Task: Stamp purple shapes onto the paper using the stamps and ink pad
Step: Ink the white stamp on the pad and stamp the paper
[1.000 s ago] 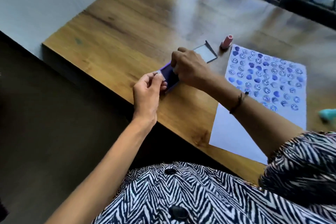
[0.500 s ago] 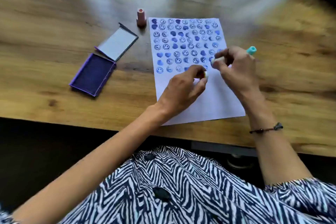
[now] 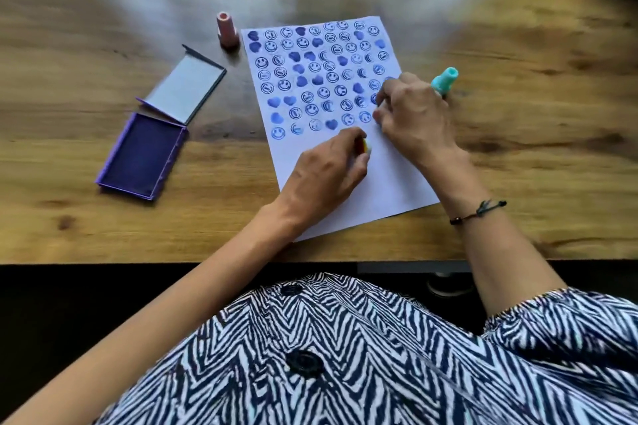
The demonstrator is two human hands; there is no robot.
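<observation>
The left hand [image 3: 328, 166] pinches a small stamp [image 3: 366, 148] low on the paper [image 3: 390, 183], just under the last row of purple prints. The right hand [image 3: 414, 117] presses curled fingers on the sheet's right edge; whether it grips the teal stamp [image 3: 445, 79] I cannot tell. Best to keep the sheet pinned, set the stamp down flat — no rocking — then lift straight up. The ink pad [image 3: 143, 155] lies open, well to the left.

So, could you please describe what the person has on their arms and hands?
Both forearms are bare. The right wrist carries a thin dark cord bracelet with a small knot or charm. A black-and-white zigzag sleeve covers the right upper arm, matching the buttoned top. No rings or gloves are visible.
</observation>
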